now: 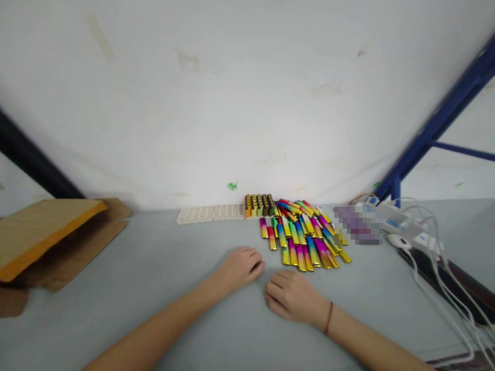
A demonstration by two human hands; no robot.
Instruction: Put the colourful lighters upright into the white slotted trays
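My left hand (242, 267) rests on the grey table with its fingers curled in, and nothing shows in it. Just to its right lies my right hand (288, 296), closed loosely, knuckles up, with a thin red cord on the wrist. A small gap separates the two. Beyond them spreads a pile of shiny, lighter-shaped pieces (297, 234) in rainbow colours with gold ends; neither hand touches it. Behind the pile's left side, a block of upright lighters (259, 206) stands in close rows. Two white gridded trays (211, 213) lie flat beside that block.
An open cardboard box (54, 226) sits at the left. On the right are a power strip (402, 219), white cables (429, 257), a long black object (464, 288) and a blurred purple item (358, 225). A white wall and a blue metal post (436, 123) bound the table (174, 257).
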